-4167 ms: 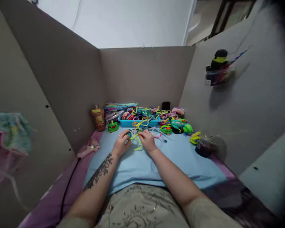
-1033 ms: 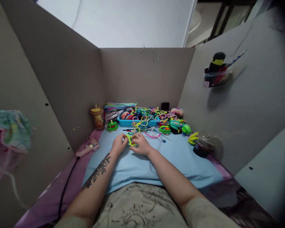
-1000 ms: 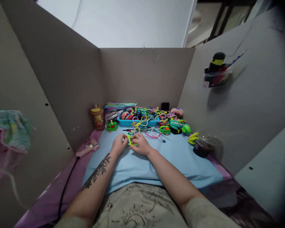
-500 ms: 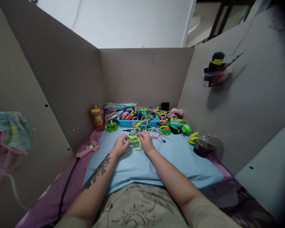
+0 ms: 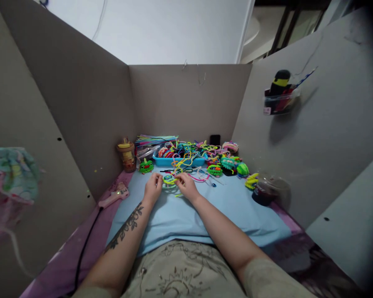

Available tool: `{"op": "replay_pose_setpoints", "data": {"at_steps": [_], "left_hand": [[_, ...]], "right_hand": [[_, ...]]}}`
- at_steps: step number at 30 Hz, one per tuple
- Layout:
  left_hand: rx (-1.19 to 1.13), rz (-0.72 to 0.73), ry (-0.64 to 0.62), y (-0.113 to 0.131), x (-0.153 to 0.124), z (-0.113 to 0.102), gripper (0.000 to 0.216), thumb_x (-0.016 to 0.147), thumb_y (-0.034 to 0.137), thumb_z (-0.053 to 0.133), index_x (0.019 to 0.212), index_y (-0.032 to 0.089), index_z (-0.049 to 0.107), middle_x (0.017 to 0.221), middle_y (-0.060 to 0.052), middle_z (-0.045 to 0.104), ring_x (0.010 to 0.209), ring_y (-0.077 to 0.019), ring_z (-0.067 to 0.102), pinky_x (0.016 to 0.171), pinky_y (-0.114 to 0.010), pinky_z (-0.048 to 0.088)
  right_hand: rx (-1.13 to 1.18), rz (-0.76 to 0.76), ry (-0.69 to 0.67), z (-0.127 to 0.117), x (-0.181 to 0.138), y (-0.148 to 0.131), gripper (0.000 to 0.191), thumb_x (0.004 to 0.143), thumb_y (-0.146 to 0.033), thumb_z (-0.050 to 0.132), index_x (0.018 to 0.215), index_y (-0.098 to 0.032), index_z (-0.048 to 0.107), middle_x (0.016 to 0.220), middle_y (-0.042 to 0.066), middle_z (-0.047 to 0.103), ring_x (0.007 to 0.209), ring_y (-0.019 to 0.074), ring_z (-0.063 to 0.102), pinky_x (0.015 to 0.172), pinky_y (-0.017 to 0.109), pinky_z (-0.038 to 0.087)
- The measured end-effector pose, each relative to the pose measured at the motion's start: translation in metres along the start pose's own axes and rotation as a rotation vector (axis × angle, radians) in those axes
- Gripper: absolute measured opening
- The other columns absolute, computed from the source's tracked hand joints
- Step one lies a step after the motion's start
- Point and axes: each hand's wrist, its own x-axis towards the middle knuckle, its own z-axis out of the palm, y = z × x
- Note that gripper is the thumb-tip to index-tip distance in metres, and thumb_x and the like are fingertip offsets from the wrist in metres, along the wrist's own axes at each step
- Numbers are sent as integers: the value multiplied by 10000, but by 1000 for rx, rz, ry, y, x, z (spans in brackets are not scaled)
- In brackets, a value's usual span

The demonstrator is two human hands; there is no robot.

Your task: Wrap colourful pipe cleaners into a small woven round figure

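Between my hands is a small yellow-green and teal piece of bent pipe cleaners (image 5: 169, 179), held just above the blue cloth (image 5: 174, 219). My left hand (image 5: 153, 188) pinches its left side, fingers closed. On its right side, the bent fingers of my right hand (image 5: 186, 185) grip a yellow-green strand. The exact points of contact are too small to make out. Beneath the piece, a loose yellow-green end shows near the cloth. Pink and dark pipe cleaner strands (image 5: 202, 178) lie just beyond my right hand.
A blue tray (image 5: 177, 161) heaped with pipe cleaners stands at the back. Finished fuzzy pieces (image 5: 228, 162) cluster right of it, a green frog-like one (image 5: 146, 165) left. A pink glue gun (image 5: 114, 197) lies left, near a lidded cup (image 5: 127, 155). A dark cup (image 5: 262, 192) stands right.
My left hand has turned more upright and moved slightly left. The right hand has shifted a little left. The piece between them has moved left and tilted.
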Motion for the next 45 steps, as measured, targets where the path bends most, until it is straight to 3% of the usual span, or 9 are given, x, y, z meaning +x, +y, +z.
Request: {"op": "replay_pose_setpoints", "data": {"at_steps": [7,11,18,22,27,32,37,41,45], "left_hand": [[-55,-15,24,3,2,-2,170,885,318,455,770,217,530,781,-38,580,790,-200,556,743,-313,431],[-134,-30,-49,6,0,-3,208,902,339,438,751,216,511,678,-3,530,659,-171,517,657,-289,409],[-317,-34,-183,7,1,2,294,916,436,414,819,198,556,790,-35,592,768,-179,552,735,-302,434],[-417,-37,-258,11,4,0,353,858,520,498,740,193,555,840,-44,596,817,-188,538,809,-322,441],[-530,-122,-280,12,5,-2,406,782,568,599,666,184,533,966,-70,598,953,-220,535,942,-370,411],[-671,-259,-303,13,3,-1,411,761,571,628,702,175,537,1170,-95,579,998,-238,589,915,-397,456],[-791,-364,-293,20,3,-5,414,776,577,610,765,176,507,1281,-103,574,938,-223,663,847,-398,512],[-799,-386,-254,20,6,-5,438,757,584,628,727,174,479,1147,-107,656,825,-210,690,754,-378,542],[-712,-367,-67,16,6,-4,370,775,523,641,755,177,510,965,-65,694,683,-146,661,658,-285,521]], "right_hand": [[-1,10,-16,6,-1,5,87,777,-163,571,744,-202,642,758,28,623,746,175,566,709,286,461],[10,39,43,5,0,10,162,752,-117,522,793,-196,658,799,37,657,762,177,591,721,292,475],[23,38,82,4,0,14,263,759,-89,463,835,-200,689,815,42,702,791,184,643,753,314,510],[1,5,41,6,0,14,248,747,-68,492,791,-202,696,895,57,707,882,192,647,831,332,510],[-67,-4,-58,14,-3,13,229,734,-58,558,816,-206,713,888,53,689,849,187,638,806,319,516],[-154,4,-140,20,-5,13,164,745,-94,634,821,-209,723,953,58,669,851,182,622,799,302,502],[-212,9,-176,19,-5,12,118,771,-119,642,816,-204,710,962,55,651,841,176,603,783,292,486],[-237,0,-190,20,-3,13,125,764,-107,641,819,-206,695,942,64,631,869,200,580,794,320,480],[-264,-6,-186,19,-2,17,156,735,-61,629,775,-204,676,891,71,626,877,224,553,806,350,469]]}}
